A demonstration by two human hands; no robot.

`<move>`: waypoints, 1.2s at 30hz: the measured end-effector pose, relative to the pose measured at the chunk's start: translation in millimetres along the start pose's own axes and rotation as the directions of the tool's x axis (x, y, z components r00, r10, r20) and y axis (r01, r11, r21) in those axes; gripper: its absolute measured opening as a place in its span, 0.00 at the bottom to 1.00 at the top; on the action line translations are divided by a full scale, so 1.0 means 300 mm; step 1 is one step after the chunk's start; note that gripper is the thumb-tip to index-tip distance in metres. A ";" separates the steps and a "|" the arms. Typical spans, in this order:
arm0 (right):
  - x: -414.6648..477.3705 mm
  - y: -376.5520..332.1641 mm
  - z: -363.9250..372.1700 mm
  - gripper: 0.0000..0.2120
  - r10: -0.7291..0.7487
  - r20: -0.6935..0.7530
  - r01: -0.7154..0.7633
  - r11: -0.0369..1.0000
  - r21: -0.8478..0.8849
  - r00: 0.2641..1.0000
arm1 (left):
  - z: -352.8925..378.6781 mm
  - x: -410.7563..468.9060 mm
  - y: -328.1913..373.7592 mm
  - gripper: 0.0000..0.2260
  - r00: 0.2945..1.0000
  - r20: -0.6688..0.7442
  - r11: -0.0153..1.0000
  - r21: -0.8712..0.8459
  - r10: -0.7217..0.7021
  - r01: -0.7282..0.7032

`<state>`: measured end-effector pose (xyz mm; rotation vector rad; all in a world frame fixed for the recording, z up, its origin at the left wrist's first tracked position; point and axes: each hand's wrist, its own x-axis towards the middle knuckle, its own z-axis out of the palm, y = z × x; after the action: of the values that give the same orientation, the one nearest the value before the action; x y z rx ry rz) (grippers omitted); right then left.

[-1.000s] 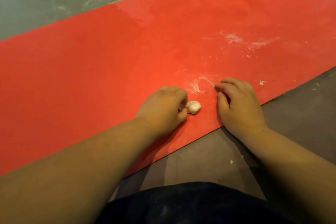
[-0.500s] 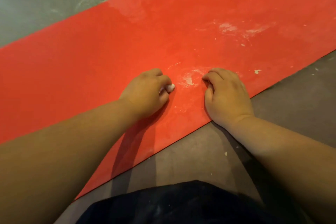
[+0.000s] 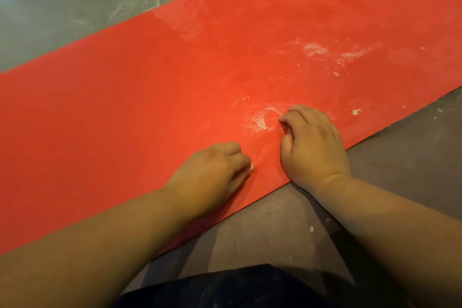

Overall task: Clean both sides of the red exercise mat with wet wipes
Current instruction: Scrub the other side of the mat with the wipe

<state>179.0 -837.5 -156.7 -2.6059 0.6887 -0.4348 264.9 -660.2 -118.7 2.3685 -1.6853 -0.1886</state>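
Left hand (image 3: 212, 175) has pulled back toward the near edge of the long flat red exercise mat (image 3: 125, 112), fist gripping the balled white wet wipe (image 3: 251, 166), barely showing. Right hand (image 3: 312, 147), fingers curled and empty, braces beside the white powdery smear (image 3: 261, 121). Smear's still there, so it needs another pass.

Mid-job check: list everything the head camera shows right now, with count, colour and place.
exercise mat: one, red, lying flat, diagonal across view.
white residue: several smears, on the mat's middle and right.
wet wipe: one, white, mostly hidden in the left hand.
floor: grey, both sides of the mat, white flecks.
dark clothing: one patch, bottom edge.
left hand: one, on the mat, grips the wipe.
right hand: one, fingers curled, resting by the mat's near edge.
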 end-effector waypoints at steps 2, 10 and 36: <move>-0.005 0.000 -0.002 0.16 -0.003 -0.007 0.003 1.000 -0.005 1.000 | -0.012 0.006 -0.039 0.17 1.000 0.013 0.999 0.022 0.028 -0.028; 0.000 0.003 -0.002 0.15 0.001 0.025 -0.001 1.000 -0.015 1.000 | 0.030 0.067 -0.039 0.13 0.961 -0.172 0.972 0.062 -0.215 0.229; 0.002 0.007 0.009 0.16 -0.036 -0.045 0.034 0.998 -0.057 0.998 | 0.006 0.349 -0.171 0.09 0.849 -0.274 0.875 0.046 -0.452 0.482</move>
<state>179.8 -838.7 -159.9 -2.6723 0.6805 -0.4936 346.1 -743.2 -130.9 2.7138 -1.0043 0.1367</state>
